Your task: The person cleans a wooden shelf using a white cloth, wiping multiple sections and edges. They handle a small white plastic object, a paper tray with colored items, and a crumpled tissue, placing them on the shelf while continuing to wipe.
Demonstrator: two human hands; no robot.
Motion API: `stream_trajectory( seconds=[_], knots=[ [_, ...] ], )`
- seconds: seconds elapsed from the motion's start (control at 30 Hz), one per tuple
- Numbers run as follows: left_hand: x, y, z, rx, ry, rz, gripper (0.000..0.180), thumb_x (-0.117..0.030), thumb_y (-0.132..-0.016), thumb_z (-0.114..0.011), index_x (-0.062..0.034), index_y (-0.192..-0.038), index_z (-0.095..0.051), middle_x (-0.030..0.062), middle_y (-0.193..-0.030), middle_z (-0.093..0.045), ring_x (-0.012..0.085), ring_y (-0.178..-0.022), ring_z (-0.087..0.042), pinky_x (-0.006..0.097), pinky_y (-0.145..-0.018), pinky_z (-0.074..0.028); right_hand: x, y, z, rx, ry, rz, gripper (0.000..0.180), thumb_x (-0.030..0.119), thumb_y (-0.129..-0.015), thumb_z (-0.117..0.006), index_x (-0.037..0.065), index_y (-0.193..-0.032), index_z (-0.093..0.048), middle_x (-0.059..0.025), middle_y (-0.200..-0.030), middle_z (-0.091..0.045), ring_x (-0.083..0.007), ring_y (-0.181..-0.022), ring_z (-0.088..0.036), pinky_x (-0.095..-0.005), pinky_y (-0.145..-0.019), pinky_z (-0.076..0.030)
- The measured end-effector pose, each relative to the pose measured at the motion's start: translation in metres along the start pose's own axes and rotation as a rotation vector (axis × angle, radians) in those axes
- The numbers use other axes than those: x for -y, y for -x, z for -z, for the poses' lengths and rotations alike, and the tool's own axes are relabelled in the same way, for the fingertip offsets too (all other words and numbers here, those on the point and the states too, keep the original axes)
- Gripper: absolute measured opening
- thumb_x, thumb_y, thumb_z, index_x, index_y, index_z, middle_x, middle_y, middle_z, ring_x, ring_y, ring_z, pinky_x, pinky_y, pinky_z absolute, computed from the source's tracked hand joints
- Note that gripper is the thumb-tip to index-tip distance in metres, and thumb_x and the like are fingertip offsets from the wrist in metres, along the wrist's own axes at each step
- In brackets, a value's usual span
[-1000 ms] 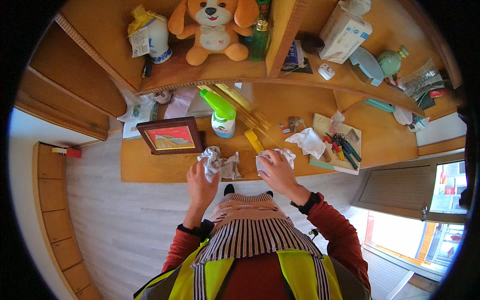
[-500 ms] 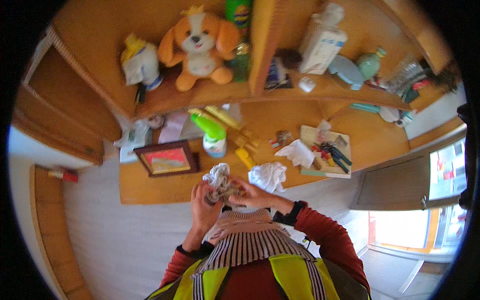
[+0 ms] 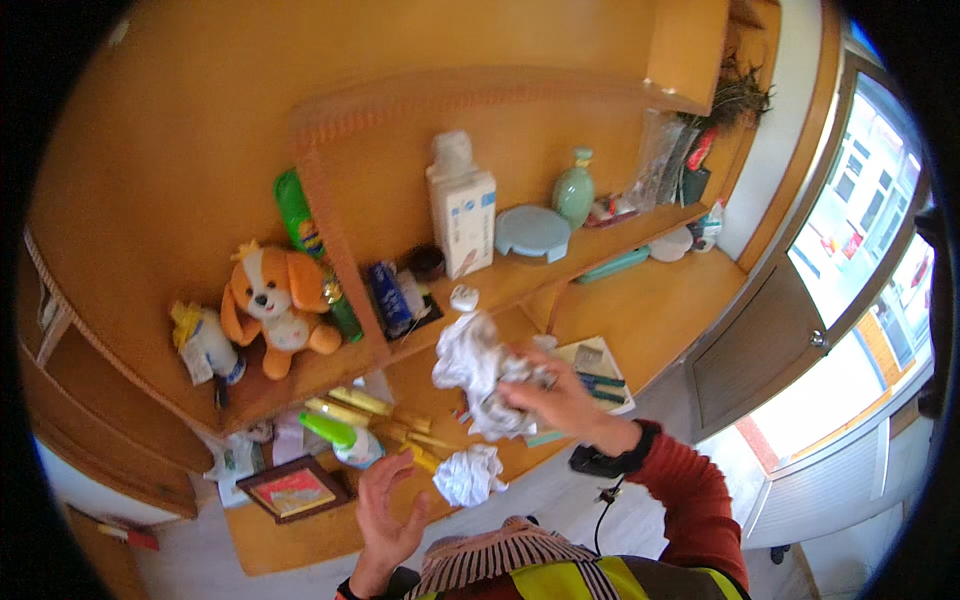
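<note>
My right hand (image 3: 562,402) is closed on a crumpled, grey-stained white cloth (image 3: 468,362), raised in front of the shelf edge and above the desk. My left hand (image 3: 388,512) holds nothing; its fingers are spread over the front of the desk (image 3: 300,545). Between the two hands another crumpled white cloth (image 3: 470,476) lies on the desk. Near my left fingers stands a spray bottle with a green top (image 3: 350,440). Part of the tray with tools (image 3: 605,385) is hidden behind my right hand and its cloth.
A framed picture (image 3: 295,491) stands at the desk's left. Yellow tools (image 3: 360,408) lie behind the bottle. On the shelf sit a plush dog (image 3: 287,310), a glove box (image 3: 468,225), a blue-grey lidded container (image 3: 532,233) and a green vase (image 3: 574,190). A door (image 3: 755,350) stands at the right.
My view has swung up and right. Both hands were together on the crumpled cloth; now my left hand has let go, and my right hand has lifted it forward toward the shelf.
</note>
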State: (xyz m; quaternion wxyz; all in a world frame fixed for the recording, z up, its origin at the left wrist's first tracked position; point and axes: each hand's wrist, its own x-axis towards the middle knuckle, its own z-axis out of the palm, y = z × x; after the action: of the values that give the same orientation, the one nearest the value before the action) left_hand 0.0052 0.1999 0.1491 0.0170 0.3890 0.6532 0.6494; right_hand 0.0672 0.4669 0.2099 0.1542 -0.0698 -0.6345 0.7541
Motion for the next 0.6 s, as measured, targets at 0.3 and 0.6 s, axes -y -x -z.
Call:
stream_trajectory(
  seconds=[0.3,0.6],
  knots=[
    [-0.018,-0.049,-0.008,-0.257,-0.234,0.122,0.039,0.01,-0.074,-0.057,-0.0008,-0.112,-0.055,0.0134,-0.113,-0.055,0.0234,-0.101,-0.056,0.034,-0.087,-0.047,0.155,-0.025,0.145,-0.398,0.35,0.41,0.041,0.007,-0.085,-0.066,-0.004,-0.122,-0.053,-0.0022,-0.098,-0.062,-0.0064,-0.082,-0.059,-0.0214,-0.072,-0.049],
    [-0.09,-0.112,-0.034,-0.251,-0.811,-0.091,0.031,0.0,-0.077,-0.062,-0.0022,-0.108,-0.058,0.0135,-0.1,-0.06,0.0259,-0.087,-0.06,0.037,-0.08,-0.047,0.183,-0.045,0.265,-0.532,0.398,0.485,0.04,0.011,-0.085,-0.065,-0.003,-0.121,-0.054,-0.0024,-0.099,-0.061,-0.0073,-0.085,-0.058,-0.0213,-0.073,-0.047]
  ],
)
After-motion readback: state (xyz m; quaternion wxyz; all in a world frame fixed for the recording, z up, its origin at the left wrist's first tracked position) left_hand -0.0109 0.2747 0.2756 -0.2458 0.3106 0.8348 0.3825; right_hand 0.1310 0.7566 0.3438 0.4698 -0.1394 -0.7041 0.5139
